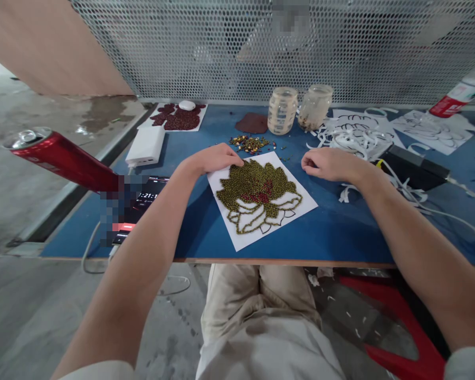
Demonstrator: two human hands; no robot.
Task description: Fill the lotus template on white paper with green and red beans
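Observation:
A square white sheet of paper (301, 207) lies tilted on the blue table, bearing a flower outline partly covered with green beans (245, 182). Dark red beans (264, 194) form a patch at the flower's middle. My left hand (217, 157) rests over the sheet's upper left edge, fingers bent and closed, with the tips at the rim of the green beans. Anything between those fingertips is hidden. To the right of the sheet, my right hand (325, 162) lies on the table with fingers curled together; whatever they may hold cannot be seen. Loose mixed beans (250, 143) lie behind the sheet.
Two glass jars (283, 111) stand at the back before a perforated metal panel (221, 53). Paper strips (354, 138) and a black box (415, 166) with cables are at right. At left are a red can (63, 158), a phone (146, 198), a white power bank (145, 145) and a red-bean picture (178, 117).

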